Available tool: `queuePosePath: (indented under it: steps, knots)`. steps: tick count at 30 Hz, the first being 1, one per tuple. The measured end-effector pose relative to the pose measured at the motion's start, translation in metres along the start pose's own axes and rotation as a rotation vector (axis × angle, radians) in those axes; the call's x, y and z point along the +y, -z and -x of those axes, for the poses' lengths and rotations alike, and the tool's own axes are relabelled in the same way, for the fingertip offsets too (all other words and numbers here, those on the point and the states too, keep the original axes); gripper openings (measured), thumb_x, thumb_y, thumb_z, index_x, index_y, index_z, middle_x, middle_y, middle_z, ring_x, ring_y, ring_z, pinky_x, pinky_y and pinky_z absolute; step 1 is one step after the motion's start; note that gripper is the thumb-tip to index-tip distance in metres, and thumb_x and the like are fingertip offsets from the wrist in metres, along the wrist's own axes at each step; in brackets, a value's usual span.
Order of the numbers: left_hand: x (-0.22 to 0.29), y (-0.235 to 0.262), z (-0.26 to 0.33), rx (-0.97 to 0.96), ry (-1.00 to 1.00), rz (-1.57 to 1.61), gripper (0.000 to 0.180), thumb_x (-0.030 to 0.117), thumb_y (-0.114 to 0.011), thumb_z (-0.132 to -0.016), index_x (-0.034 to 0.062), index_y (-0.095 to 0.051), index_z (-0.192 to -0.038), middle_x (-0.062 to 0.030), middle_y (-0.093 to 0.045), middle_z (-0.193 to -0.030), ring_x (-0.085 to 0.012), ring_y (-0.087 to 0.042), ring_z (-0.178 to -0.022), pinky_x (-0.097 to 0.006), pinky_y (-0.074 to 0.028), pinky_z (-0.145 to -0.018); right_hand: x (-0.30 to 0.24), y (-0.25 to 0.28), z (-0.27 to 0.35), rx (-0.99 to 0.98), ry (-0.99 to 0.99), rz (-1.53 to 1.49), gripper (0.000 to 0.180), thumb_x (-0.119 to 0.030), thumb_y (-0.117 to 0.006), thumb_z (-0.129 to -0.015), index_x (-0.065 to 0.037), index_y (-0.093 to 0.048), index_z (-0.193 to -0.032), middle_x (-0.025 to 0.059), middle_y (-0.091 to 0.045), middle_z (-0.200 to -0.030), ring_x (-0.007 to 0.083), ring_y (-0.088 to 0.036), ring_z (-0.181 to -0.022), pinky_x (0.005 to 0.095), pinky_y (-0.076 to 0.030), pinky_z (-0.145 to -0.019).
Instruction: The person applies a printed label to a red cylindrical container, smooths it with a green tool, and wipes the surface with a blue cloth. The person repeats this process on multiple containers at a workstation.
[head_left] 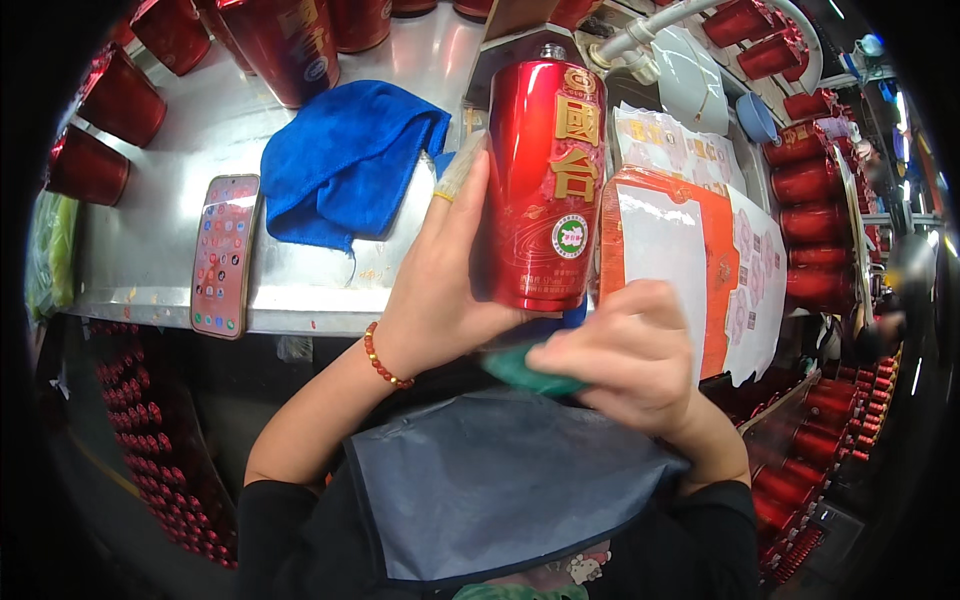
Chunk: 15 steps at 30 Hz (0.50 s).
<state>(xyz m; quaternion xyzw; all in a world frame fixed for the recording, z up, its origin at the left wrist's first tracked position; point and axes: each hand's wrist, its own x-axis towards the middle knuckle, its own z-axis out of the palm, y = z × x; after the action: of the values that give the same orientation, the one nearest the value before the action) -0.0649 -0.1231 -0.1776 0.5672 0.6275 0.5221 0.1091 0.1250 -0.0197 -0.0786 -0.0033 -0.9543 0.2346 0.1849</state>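
A glossy red bottle [530, 200] with gold lettering and a round white-and-green sticker stands out in the middle, its bare metallic neck at the top. My left hand [440, 270] grips it from the left and below; a pale finger cot covers one fingertip, and a beaded bracelet circles the wrist. Just below the bottle's base, my right hand [635, 355] is closed on a flat green piece [530, 370], smeared by motion so that its kind is unclear. A small patch of blue shows behind the bottle's lower end.
A blue cloth [345, 160] and a phone [225, 255] lie on the metal table [150, 270]. Red cups or bottles [118, 95] line its far left. Sticker sheets [755, 280] rest on an orange-red board [715, 270] at right, below a white pipe [650, 40]. More red bottles [810, 225] stand beyond.
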Motion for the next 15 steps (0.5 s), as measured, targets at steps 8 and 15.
queuePosePath:
  steps: [8, 15]
  knots:
    - [0.015, 0.008, -0.003, -0.052, 0.058, -0.118, 0.129, 0.026, -0.096, -0.066, -0.0076, -0.016, -0.161, -0.0295, -0.046, -0.149, -0.0415, -0.054, -0.120, -0.046, -0.045, -0.103, 0.031, -0.012, 0.009, 0.368, -0.155, 0.092, 0.039, 0.006, -0.076, -0.070, -0.010, -0.079, -0.105, 0.0024, -0.071, -0.094, 0.0208, -0.059, -0.081, 0.0335, -0.048, -0.076]
    - [0.031, -0.003, 0.001, -0.037, -0.034, -0.293, 0.124, 0.021, -0.094, -0.069, -0.0019, -0.016, -0.163, -0.0309, -0.025, -0.163, -0.0503, -0.029, -0.148, -0.053, -0.028, -0.121, 0.031, -0.006, 0.015, 0.424, -0.407, -0.224, 0.033, -0.001, -0.083, -0.074, -0.010, -0.079, -0.106, 0.0035, -0.069, -0.090, 0.0235, -0.062, -0.085, 0.0362, -0.050, -0.078]
